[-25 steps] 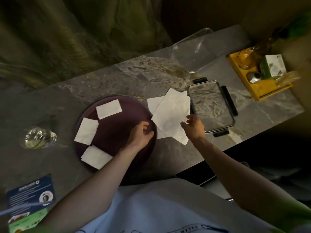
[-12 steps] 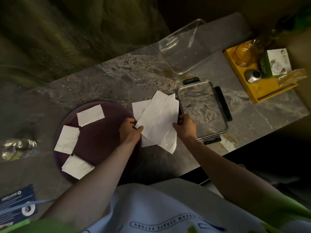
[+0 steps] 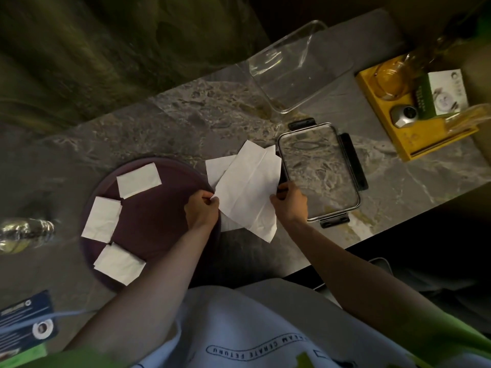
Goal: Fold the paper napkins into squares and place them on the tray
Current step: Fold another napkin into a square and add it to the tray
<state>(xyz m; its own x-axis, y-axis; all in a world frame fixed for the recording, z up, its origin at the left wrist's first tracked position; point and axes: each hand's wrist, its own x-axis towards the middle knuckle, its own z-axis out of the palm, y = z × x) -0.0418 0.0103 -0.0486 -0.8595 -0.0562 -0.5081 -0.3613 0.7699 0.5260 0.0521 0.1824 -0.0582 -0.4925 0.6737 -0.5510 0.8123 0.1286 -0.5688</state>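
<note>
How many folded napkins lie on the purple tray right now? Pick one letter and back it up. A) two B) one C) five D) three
D: three folded white napkins sit on the purple tray, one at the far side, one at the left and one at the near edge; the unfolded napkin between the left hand and right hand is not on it.
</note>
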